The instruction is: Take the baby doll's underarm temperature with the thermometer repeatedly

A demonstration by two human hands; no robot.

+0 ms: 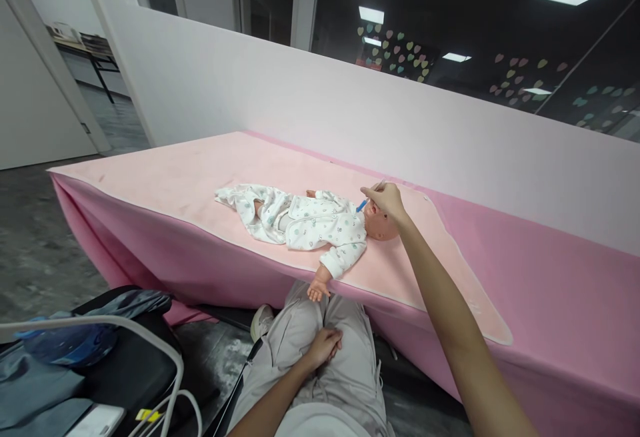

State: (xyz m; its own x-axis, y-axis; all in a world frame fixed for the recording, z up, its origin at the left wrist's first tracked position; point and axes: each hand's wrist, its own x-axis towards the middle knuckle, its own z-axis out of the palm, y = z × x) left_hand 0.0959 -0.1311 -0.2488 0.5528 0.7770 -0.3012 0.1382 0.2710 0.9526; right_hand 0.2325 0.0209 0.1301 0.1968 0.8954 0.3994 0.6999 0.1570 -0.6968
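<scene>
Pink-clothed counter [540, 270] ahead, pinches a slim blue object [361, 206] between drawn-together fingers of the right hand [384, 196], near the chin and collar of a doll [323, 220]. Rests the left hand [326, 346] on the lap [303, 320], fingers curled in; cannot tell whether around anything. Shows the doll on its back on a pale mat [195, 164], one arm past the counter's edge.

So the right hand [387, 197] blocks part of the doll's head [383, 227], the blue thing [361, 206] it's holding is too tiny to identify, and the white gadget [100, 422] gets chopped by the bottom edge
</scene>
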